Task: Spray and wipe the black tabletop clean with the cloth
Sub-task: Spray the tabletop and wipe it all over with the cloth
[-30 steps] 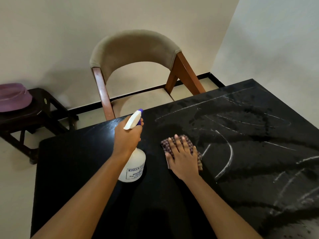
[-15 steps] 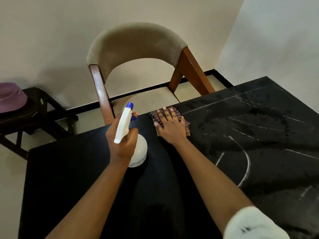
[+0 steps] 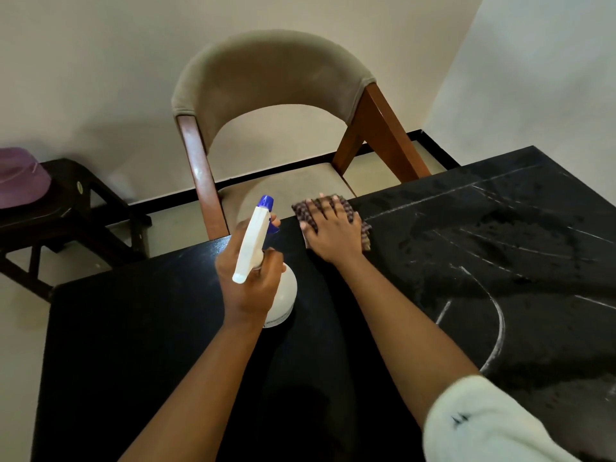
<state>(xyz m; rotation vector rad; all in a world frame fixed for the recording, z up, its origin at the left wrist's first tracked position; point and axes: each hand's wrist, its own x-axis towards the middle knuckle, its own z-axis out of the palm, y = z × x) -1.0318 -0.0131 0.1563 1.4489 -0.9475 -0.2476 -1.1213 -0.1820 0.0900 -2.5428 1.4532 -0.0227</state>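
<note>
cloth (image 3: 301,211) is pinned under the flat, straight-fingered right grip (image 3: 334,232) at the far edge of the counter (image 3: 133,328); spray bottle (image 3: 250,243) is clasped in the left grip (image 3: 248,288).

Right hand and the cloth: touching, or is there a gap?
Touching. The head view shows the right hand lying flat on the cloth, fingers spread across it, no gap visible.

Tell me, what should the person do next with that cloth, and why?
Probably slide the cloth right and toward the body, over the white streaks. The right hand presses it flat at the far edge of the black tabletop, while wet patches and streaks lie unwiped to its right.
</note>
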